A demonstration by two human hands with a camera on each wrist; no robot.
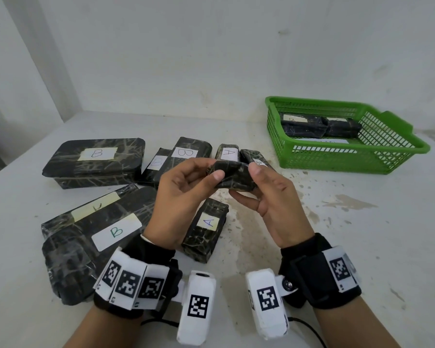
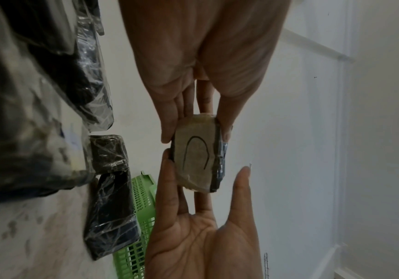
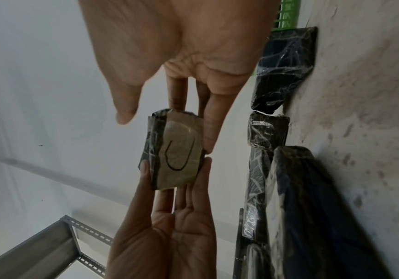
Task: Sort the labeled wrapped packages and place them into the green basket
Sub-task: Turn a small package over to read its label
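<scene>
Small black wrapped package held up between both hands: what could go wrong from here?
1. The small black plastic-wrapped package is pinched only at its ends by the left hand and right hand; it could slip onto the packages below.
2. Its paper label shows one curved stroke, apparently C; misreading it risks wrong sorting.
3. The green plastic basket sits far right, so the carry passes over the white table.

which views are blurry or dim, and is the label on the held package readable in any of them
Head view: bright and even, with wide-angle bending at the edges; the small package held by the left hand and right hand hides its label. Left wrist view: dimmer, packages at the left edge smeared, label sharp with a curved stroke. Right wrist view: similar dimness, label legible.
</scene>
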